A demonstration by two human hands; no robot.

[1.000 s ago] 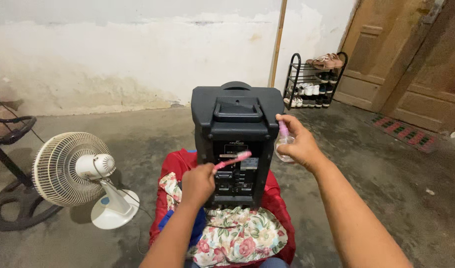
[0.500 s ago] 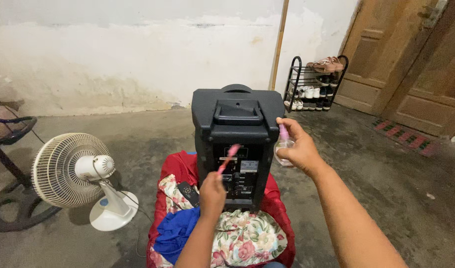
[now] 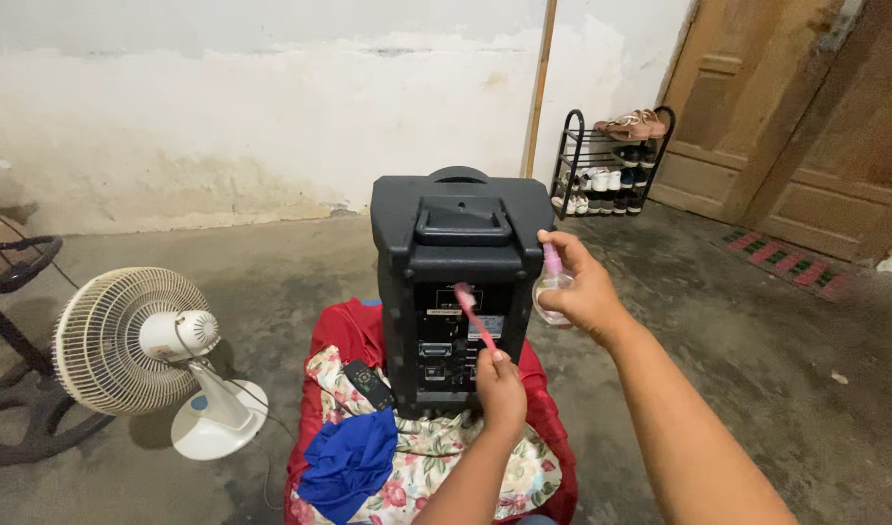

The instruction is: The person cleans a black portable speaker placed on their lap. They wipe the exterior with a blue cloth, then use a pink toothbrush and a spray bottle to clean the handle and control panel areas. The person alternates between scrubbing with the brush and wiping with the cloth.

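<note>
Gripping a pink plastic toothbrush (image 3: 475, 316) in closed fingers, the left hand (image 3: 501, 390) sets its bristles against the back panel of the black boxy plastic speaker (image 3: 460, 282). Beside the speaker, the right hand (image 3: 582, 290) wraps a small clear pink-capped spray bottle (image 3: 551, 287).

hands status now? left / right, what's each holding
Left hand: closed on a pink toothbrush, bristles against the black speaker's back panel.
Right hand: closed on a small clear spray bottle with a pink top, beside the speaker.
</note>
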